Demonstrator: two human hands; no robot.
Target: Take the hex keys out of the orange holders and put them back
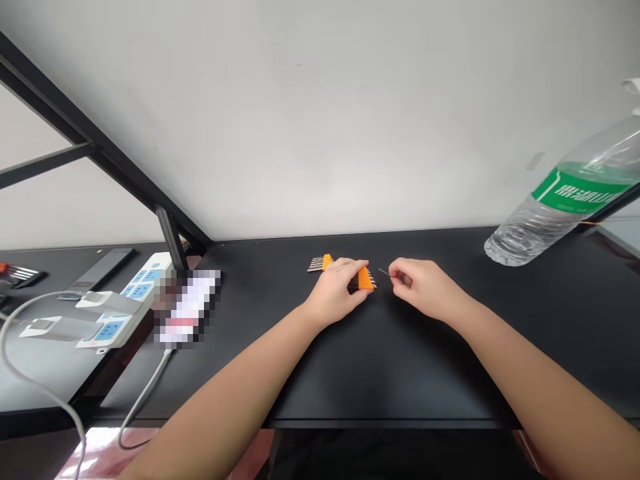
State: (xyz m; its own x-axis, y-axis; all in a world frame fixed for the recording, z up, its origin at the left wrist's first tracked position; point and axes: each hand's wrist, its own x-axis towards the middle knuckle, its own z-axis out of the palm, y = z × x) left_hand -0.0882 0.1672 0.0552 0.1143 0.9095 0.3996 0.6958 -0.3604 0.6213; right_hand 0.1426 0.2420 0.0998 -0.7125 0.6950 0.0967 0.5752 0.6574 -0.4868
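Note:
My left hand (334, 293) rests over an orange holder (365, 279), with the thumb and fingers closed about its right part. Several short metal bits stick out from the holder's right edge. Past my knuckles on the left, another orange piece (327, 261) shows with a row of metal bits (315, 265) pointing left. My fingers cover the middle, so I cannot tell whether both orange parts are one holder. Just right of it, my right hand (420, 283) pinches a thin dark metal bit (383, 272), its tip pointing left toward the holder and apart from it.
A large clear bottle (565, 193) with a green label stands at the right. To the left lie a phone (190, 307) on a charging cable and a white power strip (145, 287) with plugged-in chargers. A black metal frame (125, 177) rises by the black table (380, 380).

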